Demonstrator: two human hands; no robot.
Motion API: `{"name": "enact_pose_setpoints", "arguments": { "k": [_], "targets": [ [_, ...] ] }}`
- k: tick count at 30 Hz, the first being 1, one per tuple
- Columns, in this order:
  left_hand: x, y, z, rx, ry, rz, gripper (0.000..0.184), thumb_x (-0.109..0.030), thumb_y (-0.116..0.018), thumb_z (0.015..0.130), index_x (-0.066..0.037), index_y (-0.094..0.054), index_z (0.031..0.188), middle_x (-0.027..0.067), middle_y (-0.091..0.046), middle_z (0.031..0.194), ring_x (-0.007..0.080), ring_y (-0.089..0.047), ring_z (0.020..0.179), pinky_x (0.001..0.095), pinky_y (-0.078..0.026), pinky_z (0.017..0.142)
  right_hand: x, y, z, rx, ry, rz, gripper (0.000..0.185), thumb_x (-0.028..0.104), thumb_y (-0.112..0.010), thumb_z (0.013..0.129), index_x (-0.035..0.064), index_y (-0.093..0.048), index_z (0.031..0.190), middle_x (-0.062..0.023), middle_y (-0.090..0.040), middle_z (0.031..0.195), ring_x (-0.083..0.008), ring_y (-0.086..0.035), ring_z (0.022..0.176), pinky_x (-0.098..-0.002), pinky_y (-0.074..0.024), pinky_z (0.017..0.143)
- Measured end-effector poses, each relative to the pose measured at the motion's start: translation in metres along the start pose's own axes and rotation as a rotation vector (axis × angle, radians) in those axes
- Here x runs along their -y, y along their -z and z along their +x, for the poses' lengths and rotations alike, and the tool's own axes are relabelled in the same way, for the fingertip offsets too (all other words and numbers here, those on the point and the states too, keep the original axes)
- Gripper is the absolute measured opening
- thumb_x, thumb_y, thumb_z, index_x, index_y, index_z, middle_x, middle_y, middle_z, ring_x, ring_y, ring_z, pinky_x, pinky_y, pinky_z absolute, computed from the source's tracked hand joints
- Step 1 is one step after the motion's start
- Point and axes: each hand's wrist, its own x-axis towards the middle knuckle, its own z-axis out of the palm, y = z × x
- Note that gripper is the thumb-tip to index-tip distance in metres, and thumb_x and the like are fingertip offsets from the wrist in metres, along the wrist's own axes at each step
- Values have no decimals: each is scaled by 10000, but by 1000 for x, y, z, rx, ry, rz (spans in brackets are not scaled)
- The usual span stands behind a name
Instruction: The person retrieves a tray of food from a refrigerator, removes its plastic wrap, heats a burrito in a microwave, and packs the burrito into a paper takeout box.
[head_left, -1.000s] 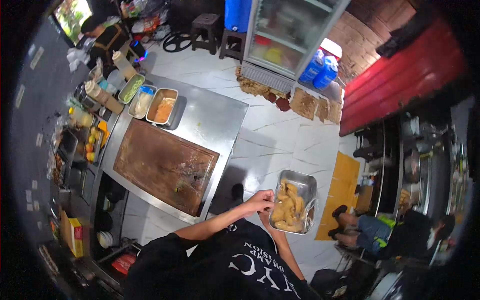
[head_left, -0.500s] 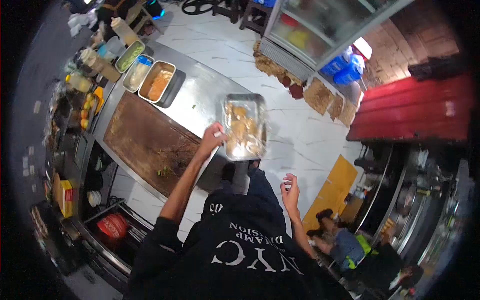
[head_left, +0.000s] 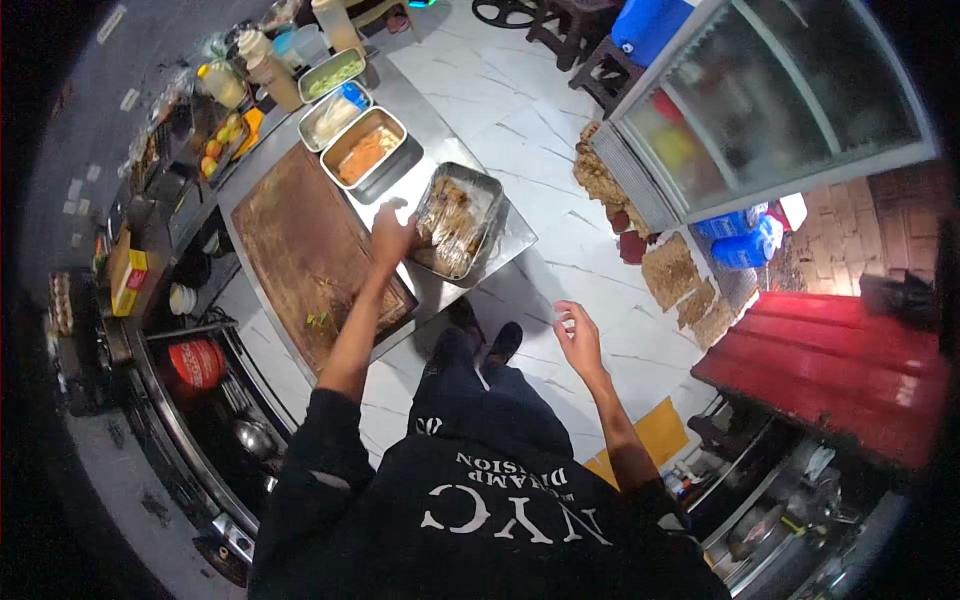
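A metal tray with brownish food pieces under crinkled clear film rests on the steel tabletop, near its corner. My left hand is just left of the tray, with its fingers loosely bent and holding nothing that I can see. Whether it still touches the tray's edge, I cannot tell. Over the floor to the right, away from the table, my right hand hangs open, fingers apart and nothing in them.
Beside the tray lies a large brown cutting board with green scraps. Behind it stand a container of shredded orange food, a container with a white bag and one of green pieces. A glass-door fridge stands right.
The tray has moved left and down onto the tabletop, and my left hand has loosened from its edge. My right hand stays open. The view has shifted, so a person at lower right is gone.
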Motion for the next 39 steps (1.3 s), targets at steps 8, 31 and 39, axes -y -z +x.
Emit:
{"name": "enact_pose_setpoints", "arguments": {
  "k": [8, 31, 39],
  "targets": [
    [-77, -28, -92, 576, -168, 120, 455, -227, -667, 799, -132, -516, 1217, 116, -679, 840, 319, -662, 757, 452, -517, 651, 49, -42, 104, 222, 345, -369, 428, 100, -627, 821, 186, -558, 1235, -108, -581, 957, -290, -614, 813, -385, -512, 711],
    [-57, -18, -132, 311, 10, 340, 294, -169, -608, 802, -208, -556, 1089, 80, -580, 805, 266, -629, 588, 405, -489, 514, 18, -29, 278, 712, 1035, -926, 443, 145, -559, 827, 184, -494, 1264, -108, -608, 938, -279, -646, 771, -388, -504, 562],
    [-78, -17, -123, 318, 171, 352, 160, -259, -594, 879, -165, -541, 996, 84, -595, 844, 301, -637, 649, 421, -487, 517, 4, -21, 295, 772, 1015, -791, 420, 155, -556, 844, 179, -494, 1258, -110, -603, 920, -280, -624, 818, -423, -506, 596]
  ]
}}
